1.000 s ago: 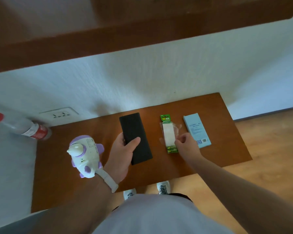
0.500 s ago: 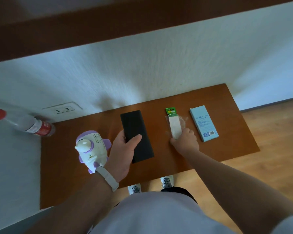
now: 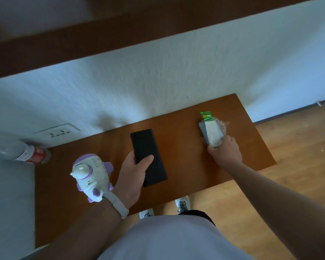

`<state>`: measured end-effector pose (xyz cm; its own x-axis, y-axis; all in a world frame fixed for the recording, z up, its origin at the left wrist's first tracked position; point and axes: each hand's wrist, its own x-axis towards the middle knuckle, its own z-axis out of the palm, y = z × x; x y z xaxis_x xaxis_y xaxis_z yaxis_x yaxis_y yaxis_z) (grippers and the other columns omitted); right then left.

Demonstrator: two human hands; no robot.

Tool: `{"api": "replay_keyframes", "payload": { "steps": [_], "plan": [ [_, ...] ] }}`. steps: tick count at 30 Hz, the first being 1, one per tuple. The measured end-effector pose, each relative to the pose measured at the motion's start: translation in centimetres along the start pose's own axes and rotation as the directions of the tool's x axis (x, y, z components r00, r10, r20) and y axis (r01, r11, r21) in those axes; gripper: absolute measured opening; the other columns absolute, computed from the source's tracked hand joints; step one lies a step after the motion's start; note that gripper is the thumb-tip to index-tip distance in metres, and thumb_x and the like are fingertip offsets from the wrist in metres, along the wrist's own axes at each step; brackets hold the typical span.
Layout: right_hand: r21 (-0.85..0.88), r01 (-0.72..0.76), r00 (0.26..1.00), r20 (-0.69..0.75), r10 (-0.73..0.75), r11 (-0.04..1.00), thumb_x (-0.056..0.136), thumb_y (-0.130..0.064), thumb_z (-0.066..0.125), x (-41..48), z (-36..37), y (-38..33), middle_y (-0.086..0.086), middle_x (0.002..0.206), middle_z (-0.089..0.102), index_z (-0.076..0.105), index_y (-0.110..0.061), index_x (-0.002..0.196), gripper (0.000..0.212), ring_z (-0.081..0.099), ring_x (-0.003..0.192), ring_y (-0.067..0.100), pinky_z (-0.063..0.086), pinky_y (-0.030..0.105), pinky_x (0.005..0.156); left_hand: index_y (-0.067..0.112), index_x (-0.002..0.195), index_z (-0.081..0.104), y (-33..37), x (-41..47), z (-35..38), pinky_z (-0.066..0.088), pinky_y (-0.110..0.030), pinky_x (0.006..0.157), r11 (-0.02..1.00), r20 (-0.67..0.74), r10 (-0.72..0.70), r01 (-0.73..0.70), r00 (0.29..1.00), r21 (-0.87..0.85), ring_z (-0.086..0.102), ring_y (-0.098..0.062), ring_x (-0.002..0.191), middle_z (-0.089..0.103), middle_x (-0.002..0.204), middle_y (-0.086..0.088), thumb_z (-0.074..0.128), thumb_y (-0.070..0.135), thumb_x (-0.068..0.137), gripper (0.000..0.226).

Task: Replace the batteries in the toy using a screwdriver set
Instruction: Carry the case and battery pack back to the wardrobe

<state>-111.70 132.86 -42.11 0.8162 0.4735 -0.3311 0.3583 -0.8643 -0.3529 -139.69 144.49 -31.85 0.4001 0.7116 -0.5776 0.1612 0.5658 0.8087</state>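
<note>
While left hand (image 3: 133, 175) grips black case (image 3: 148, 156), toy (image 3: 91, 175) beside

On the table (image 3: 186, 166), the toy (image 3: 91, 177) stands near the left edge, the case (image 3: 148, 156) mid-table, the battery pack (image 3: 211, 131) toward the right edge, apparently overlying a box (image 3: 203, 130).

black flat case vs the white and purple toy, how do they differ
The black flat rectangular case is slim and plain; the white and purple plastic toy is rounded and bulgy. The left hand grips the case, while nothing holds the toy. Both rest on the brown wooden table.
</note>
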Motion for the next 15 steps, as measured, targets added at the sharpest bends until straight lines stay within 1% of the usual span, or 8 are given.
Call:
{"api": "replay_keyframes", "payload": {
  "steps": [2, 6, 8, 12, 15],
  "plan": [
    [0.001, 0.002, 1.000, 0.019, -0.002, 1.000, 0.077, -0.053, 0.071, 0.8, -0.4, 0.9, 0.002, 0.113, 0.049, 0.044, -0.015, 0.128, 0.069, 0.056, 0.104, 0.025, 0.052, 0.039, 0.076, 0.018, 0.122, 0.061, -0.2, 0.0, 0.5, 0.059, -0.050, 0.090, 1.000, 0.005, -0.002, 0.002, 1.000, 0.009, 0.072, -0.027, 0.101, 0.073, 0.113, -0.010, 0.065, 0.015, 0.096, 0.027],
    [0.038, 0.039, 0.997, 0.072, -0.042, 0.999, 0.077, -0.052, 0.075, 1.8, -0.6, 1.7, 0.004, 0.121, 0.052, 0.044, -0.016, 0.132, 0.072, 0.056, 0.106, 0.022, 0.054, 0.038, 0.080, 0.019, 0.122, 0.061, -0.6, -0.1, 1.3, 0.060, -0.046, 0.085, 1.000, 0.004, -0.006, 0.005, 1.000, 0.019, 0.073, -0.025, 0.099, 0.074, 0.111, -0.008, 0.067, 0.018, 0.095, 0.028],
    [0.055, 0.060, 0.992, 0.104, -0.066, 0.997, 0.077, -0.051, 0.078, 2.2, -0.6, 1.8, 0.003, 0.124, 0.053, 0.045, -0.017, 0.133, 0.073, 0.055, 0.106, 0.019, 0.055, 0.035, 0.077, 0.019, 0.123, 0.061, -0.7, -0.1, 1.6, 0.060, -0.044, 0.083, 1.000, -0.006, -0.005, 0.005, 1.000, 0.019, 0.074, -0.024, 0.098, 0.074, 0.110, -0.007, 0.067, 0.018, 0.095, 0.029],
    [0.036, 0.070, 0.987, 0.146, -0.074, 0.997, 0.076, -0.055, 0.077, 2.6, -0.7, 2.0, 0.002, 0.127, 0.051, 0.043, -0.019, 0.135, 0.077, 0.055, 0.107, 0.018, 0.053, 0.032, 0.073, 0.020, 0.122, 0.061, -0.9, -0.3, 2.2, 0.061, -0.039, 0.077, 1.000, -0.025, -0.004, 0.005, 1.000, 0.008, 0.074, -0.023, 0.096, 0.076, 0.105, -0.003, 0.067, 0.019, 0.094, 0.029],
    [0.007, 0.064, 0.986, 0.155, -0.065, 0.998, 0.073, -0.059, 0.077, 2.7, -0.7, 2.5, 0.002, 0.125, 0.048, 0.042, -0.020, 0.136, 0.082, 0.052, 0.107, 0.019, 0.054, 0.036, 0.078, 0.022, 0.120, 0.061, -1.0, -0.4, 2.6, 0.061, -0.037, 0.074, 1.000, -0.035, 0.000, 0.000, 0.999, -0.002, 0.075, -0.022, 0.094, 0.077, 0.102, -0.001, 0.068, 0.019, 0.094, 0.027]
  ]
}}
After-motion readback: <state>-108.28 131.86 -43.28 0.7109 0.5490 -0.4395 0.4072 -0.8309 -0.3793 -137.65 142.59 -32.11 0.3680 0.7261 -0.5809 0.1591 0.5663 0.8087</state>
